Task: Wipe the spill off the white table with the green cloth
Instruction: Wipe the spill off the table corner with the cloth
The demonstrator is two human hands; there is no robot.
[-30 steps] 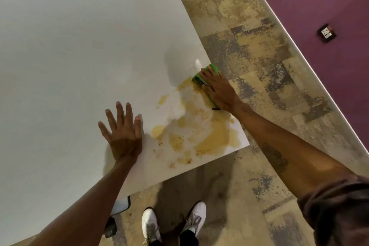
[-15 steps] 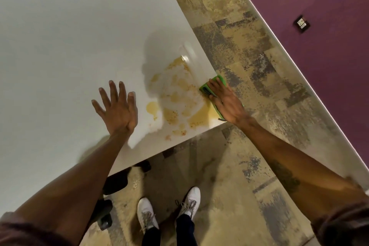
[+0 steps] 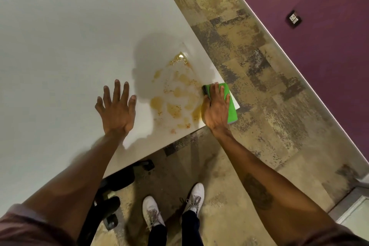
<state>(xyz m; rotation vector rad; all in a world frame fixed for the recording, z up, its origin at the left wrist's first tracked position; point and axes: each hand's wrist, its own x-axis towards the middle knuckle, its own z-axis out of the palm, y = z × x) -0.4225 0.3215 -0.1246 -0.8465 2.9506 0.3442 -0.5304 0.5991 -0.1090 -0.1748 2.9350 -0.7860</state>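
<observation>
A yellow-brown spill (image 3: 175,94) lies in blotches on the near right corner of the white table (image 3: 69,46). My right hand (image 3: 216,108) presses flat on the folded green cloth (image 3: 230,104) at the table's right edge, just right of the spill; part of the cloth hangs over the corner. My left hand (image 3: 116,108) rests flat on the table with fingers spread, left of the spill, holding nothing.
Below the table edge are my two white shoes (image 3: 173,205) on a mottled tan floor (image 3: 249,66). A black chair base with castors (image 3: 113,195) sits under the table's near edge. A purple wall (image 3: 319,6) with a socket (image 3: 294,19) runs along the right.
My right hand has dragged the cloth from the spill's far end toward the near right corner. The yellow pool near the corner is thinner. My left hand stays planted.
</observation>
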